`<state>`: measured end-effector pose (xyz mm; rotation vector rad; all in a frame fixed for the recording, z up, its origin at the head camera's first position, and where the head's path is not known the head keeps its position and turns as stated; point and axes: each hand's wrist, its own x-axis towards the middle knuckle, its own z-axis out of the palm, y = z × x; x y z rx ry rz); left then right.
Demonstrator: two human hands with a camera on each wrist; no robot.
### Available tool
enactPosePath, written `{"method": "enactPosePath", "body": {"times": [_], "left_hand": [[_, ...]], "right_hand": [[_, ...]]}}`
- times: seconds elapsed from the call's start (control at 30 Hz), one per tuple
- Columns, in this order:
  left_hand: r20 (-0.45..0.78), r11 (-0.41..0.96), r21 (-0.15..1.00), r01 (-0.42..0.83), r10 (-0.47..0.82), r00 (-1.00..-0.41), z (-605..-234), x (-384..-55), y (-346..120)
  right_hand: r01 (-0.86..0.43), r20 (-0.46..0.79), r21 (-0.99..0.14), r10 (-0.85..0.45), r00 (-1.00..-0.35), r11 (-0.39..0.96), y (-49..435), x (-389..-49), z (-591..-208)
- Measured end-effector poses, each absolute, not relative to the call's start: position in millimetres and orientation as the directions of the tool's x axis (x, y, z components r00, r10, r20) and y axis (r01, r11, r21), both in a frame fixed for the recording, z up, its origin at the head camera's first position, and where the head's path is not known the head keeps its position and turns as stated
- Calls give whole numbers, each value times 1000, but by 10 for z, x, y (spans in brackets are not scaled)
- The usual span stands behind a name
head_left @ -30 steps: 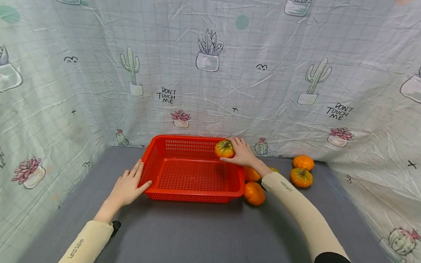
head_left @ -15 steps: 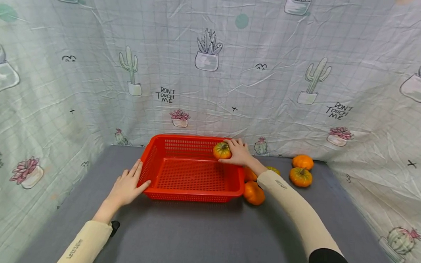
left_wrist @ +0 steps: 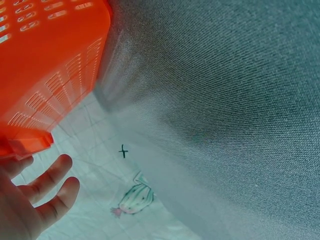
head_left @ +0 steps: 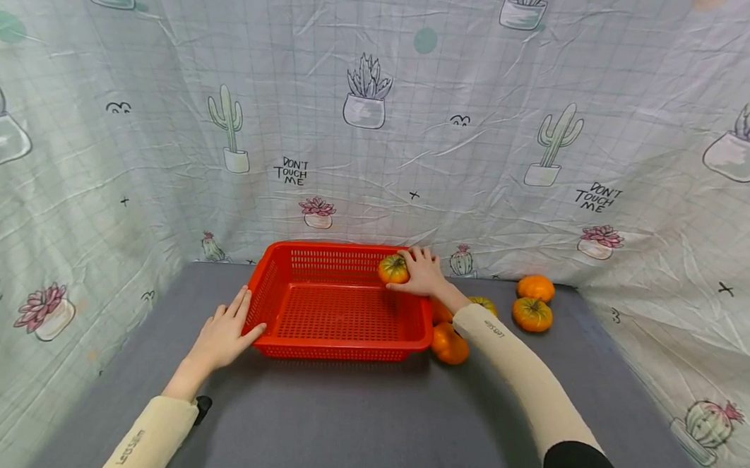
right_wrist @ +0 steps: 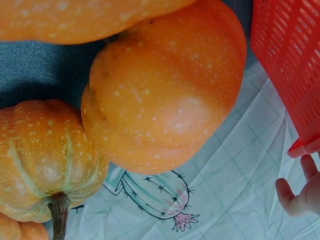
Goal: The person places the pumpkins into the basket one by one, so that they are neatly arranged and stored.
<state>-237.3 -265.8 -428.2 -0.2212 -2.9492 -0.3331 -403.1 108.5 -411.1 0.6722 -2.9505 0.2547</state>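
Here's the right hand [head_left: 421,272], reaching over the near-right corner of things, thumb and fingers closed round a ribbed yellow-green pumpkin [head_left: 393,269]! It sits inside the outline of the red basket [head_left: 344,343], up at the back right; whether it rests on anything in there, I can't tell from here. Over on the other side, the left hand [head_left: 222,333] lies against the basket's left rim, fingers stretched out, gripping no pumpkin.

So how far along? Early, I'd say: the basket floor shows bare, and that one held pumpkin is the only one within the walls. Outside, I count five: a front orange pumpkin [head_left: 450,344] just beside the basket, a half-hidden pumpkin [head_left: 441,312] by the wrist, a greenish pumpkin [head_left: 484,303] behind the sleeve, then a pair of pumpkins [head_left: 533,315] farther right on the grey table [head_left: 353,416]. If all belong inside, most of the work is left.
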Motion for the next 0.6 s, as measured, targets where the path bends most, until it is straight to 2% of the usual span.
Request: {"method": "enactPosePath", "body": {"times": [0.6], "left_hand": [[183, 963, 207, 173, 136, -974, -4294, -2353, -2653]], "right_hand": [[-440, 125, -89, -428, -895, 894, 1084, -4032, -4137]]}}
